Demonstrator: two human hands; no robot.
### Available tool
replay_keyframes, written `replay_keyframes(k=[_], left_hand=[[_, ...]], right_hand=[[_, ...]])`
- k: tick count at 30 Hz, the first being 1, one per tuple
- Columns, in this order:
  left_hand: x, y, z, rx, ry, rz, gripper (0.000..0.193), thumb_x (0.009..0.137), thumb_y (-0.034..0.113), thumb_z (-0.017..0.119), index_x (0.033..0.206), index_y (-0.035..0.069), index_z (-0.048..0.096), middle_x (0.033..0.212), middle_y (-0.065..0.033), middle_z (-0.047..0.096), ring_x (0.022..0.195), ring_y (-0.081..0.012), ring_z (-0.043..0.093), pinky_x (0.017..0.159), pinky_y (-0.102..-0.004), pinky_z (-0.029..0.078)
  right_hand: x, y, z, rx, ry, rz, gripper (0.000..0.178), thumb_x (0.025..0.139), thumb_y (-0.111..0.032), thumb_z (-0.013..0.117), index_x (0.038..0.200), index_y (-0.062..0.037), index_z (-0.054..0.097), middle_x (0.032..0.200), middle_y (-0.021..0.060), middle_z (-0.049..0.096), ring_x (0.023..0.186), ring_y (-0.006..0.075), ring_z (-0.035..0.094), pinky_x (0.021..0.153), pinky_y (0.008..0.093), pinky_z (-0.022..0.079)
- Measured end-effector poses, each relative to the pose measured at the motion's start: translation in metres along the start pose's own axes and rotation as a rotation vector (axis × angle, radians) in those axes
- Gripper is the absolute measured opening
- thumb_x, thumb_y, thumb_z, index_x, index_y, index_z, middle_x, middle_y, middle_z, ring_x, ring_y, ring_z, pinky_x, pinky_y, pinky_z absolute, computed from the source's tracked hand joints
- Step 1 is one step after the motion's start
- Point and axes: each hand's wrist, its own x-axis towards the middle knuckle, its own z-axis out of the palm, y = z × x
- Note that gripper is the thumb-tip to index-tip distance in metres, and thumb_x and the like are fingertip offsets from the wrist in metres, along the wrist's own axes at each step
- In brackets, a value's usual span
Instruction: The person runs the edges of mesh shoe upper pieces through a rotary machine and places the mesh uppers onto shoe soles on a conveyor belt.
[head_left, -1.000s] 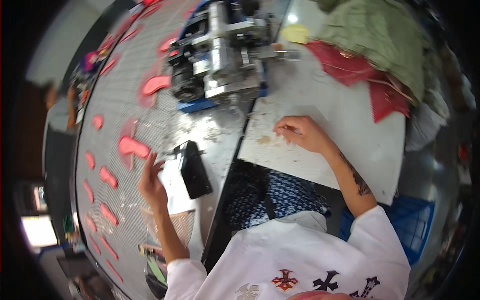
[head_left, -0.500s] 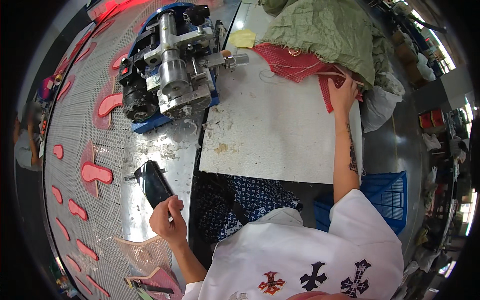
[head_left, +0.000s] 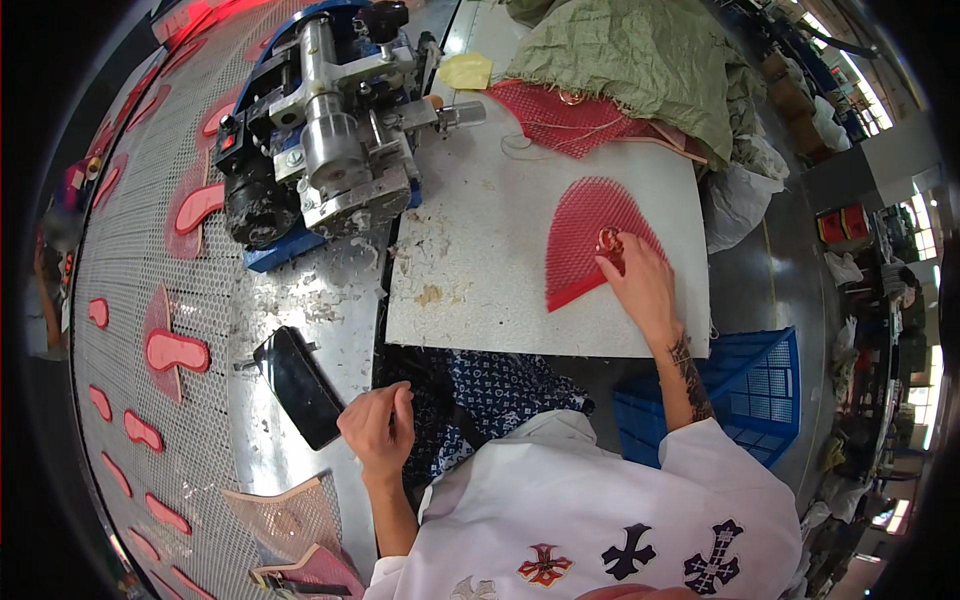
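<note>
Right hand [head_left: 646,287] pinches red mesh piece [head_left: 588,242] | left hand [head_left: 380,432] half-curled, empty (phone [head_left: 298,385] beside) | machine [head_left: 335,140], green sack [head_left: 620,70] beyond

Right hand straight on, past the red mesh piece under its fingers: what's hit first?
Probably the red mesh material partly under the green sheet, across the white tabletop; height is unclear, so the right hand might pass over.

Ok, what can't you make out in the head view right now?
All in the head view:
- Right hand: its own fingers hide whether it pinches or merely rests on the red mesh piece.
- Left hand: its curled fingers hide the palm.
- Under the green sack: covered by its folds.
- Blue crate: partly behind the right forearm.
- Machine: far end cut by the upper edge.
</note>
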Motion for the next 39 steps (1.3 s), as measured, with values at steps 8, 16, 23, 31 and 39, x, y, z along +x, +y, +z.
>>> replay_keyframes(k=[8,16,23,31,39], left_hand=[[-0.007,-0.010,-0.003,0.036,-0.014,-0.009,0.005,0.083,-0.003,0.063,0.080,-0.001,0.066,0.062,-0.0074,0.063,0.049,-0.0179,0.060,0.047,-0.0257,0.044],[-0.011,-0.009,0.005,0.005,-0.025,-0.034,0.007,0.076,-0.003,0.068,0.078,0.003,0.065,0.064,-0.0073,0.062,0.049,-0.0209,0.056,0.047,-0.0297,0.042],[-0.011,-0.021,0.000,0.062,-0.068,-0.048,0.006,0.077,-0.001,0.068,0.077,0.004,0.065,0.060,-0.0072,0.057,0.046,-0.0216,0.052,0.045,-0.0314,0.038],[-0.011,-0.022,-0.004,0.070,-0.042,-0.046,0.006,0.077,-0.001,0.068,0.077,0.004,0.065,0.058,-0.0072,0.055,0.045,-0.0220,0.049,0.044,-0.0319,0.036],[0.001,-0.006,0.003,-0.299,-0.143,-0.173,0.018,0.079,0.007,0.069,0.094,0.000,0.065,0.082,-0.0113,0.064,0.066,-0.0214,0.062,0.057,-0.0283,0.048]], right_hand=[[-0.011,-0.038,0.005,0.087,-0.018,-0.234,0.071,0.081,-0.043,0.070,0.134,-0.0034,0.043,0.139,0.0263,0.037,0.128,0.0422,0.038,0.101,0.0535,0.037],[0.012,-0.045,-0.002,0.085,-0.135,-0.095,0.074,0.082,-0.048,0.068,0.136,-0.0040,0.043,0.145,0.0289,0.030,0.128,0.0424,0.040,0.099,0.0473,0.042],[0.024,-0.020,-0.005,0.174,-0.130,-0.137,0.052,0.082,-0.042,0.069,0.110,-0.0006,0.054,0.115,0.0199,0.051,0.101,0.0355,0.056,0.085,0.0423,0.048],[0.021,-0.036,0.005,0.109,-0.039,-0.099,0.028,0.085,-0.026,0.066,0.085,-0.0009,0.055,0.075,0.0129,0.055,0.077,0.0272,0.056,0.068,0.0361,0.045],[0.003,-0.050,-0.037,0.832,0.051,-0.022,0.019,0.090,-0.016,0.056,0.093,0.0021,0.057,0.073,0.0094,0.057,0.067,0.0135,0.054,0.063,0.0280,0.044]])
